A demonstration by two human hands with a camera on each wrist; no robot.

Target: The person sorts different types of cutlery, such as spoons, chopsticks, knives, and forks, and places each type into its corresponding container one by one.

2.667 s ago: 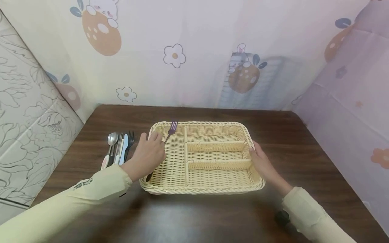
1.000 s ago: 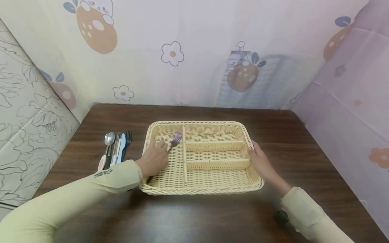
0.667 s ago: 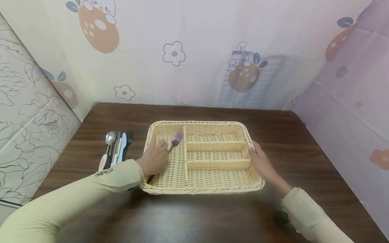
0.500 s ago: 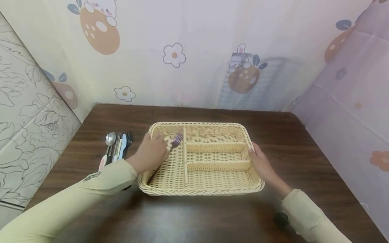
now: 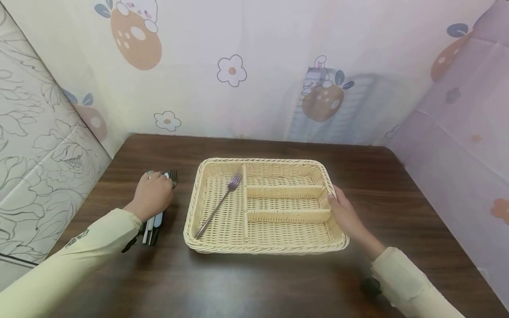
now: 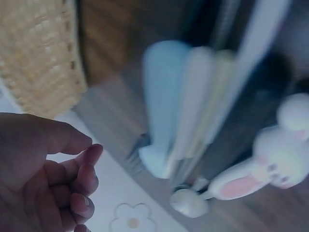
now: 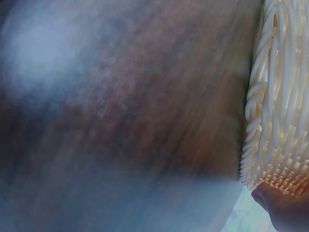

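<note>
My left hand (image 5: 153, 194) is over the row of cutlery left of the basket, hiding much of it in the head view. Its fingers are loosely curled and hold nothing in the left wrist view, beside a light-blue knife (image 6: 164, 92), pale handles, and a spoon (image 6: 189, 202) by a white rabbit-shaped handle (image 6: 280, 154). A dark fork (image 5: 173, 176) shows past the fingers. A purple fork (image 5: 218, 205) lies slanted in the left compartment of the cream woven basket (image 5: 284, 230). My right hand (image 5: 347, 218) grips the basket's right rim, thumb on top.
Three smaller compartments on the basket's right side are split by woven dividers (image 5: 288, 215). The dark wooden table (image 5: 246, 282) extends around it, and a patterned wall covering (image 5: 270, 101) stands behind its far edge.
My left hand has let go of the purple fork, which now lies in the basket's left compartment, and has moved left over the cutlery. The right hand stays at the rim.
</note>
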